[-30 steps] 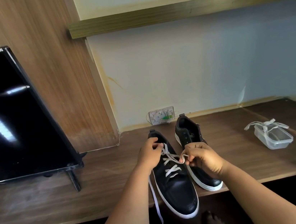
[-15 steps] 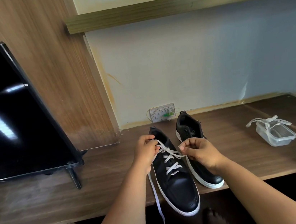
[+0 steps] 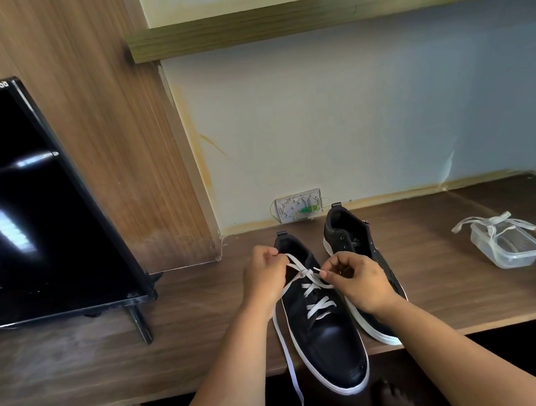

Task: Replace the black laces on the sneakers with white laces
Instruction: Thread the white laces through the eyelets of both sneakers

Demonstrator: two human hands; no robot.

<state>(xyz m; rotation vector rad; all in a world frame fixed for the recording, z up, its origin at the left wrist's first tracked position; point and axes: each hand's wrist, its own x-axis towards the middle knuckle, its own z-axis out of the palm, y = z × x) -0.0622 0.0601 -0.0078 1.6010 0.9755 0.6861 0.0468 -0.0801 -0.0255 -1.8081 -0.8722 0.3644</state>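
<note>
Two black sneakers with white soles stand on the wooden shelf. The near sneaker (image 3: 326,341) pokes its toe over the front edge and carries a white lace (image 3: 317,290) crossed through its eyelets. My left hand (image 3: 263,278) pinches one lace end at the top left eyelet; a long tail hangs down past the shelf edge. My right hand (image 3: 358,277) pinches the other lace end at the right side. The far sneaker (image 3: 352,236) has no lace that I can see, and my right hand covers part of it.
A clear plastic container (image 3: 507,248) with another white lace (image 3: 487,223) draped over it sits at the right. A black TV (image 3: 22,208) on a stand fills the left. A wall socket (image 3: 299,205) is behind the shoes. A foot shows below the shelf.
Both hands have drawn slightly apart and up, pulling the lace ends taut across the top eyelets. The view has shifted a little.
</note>
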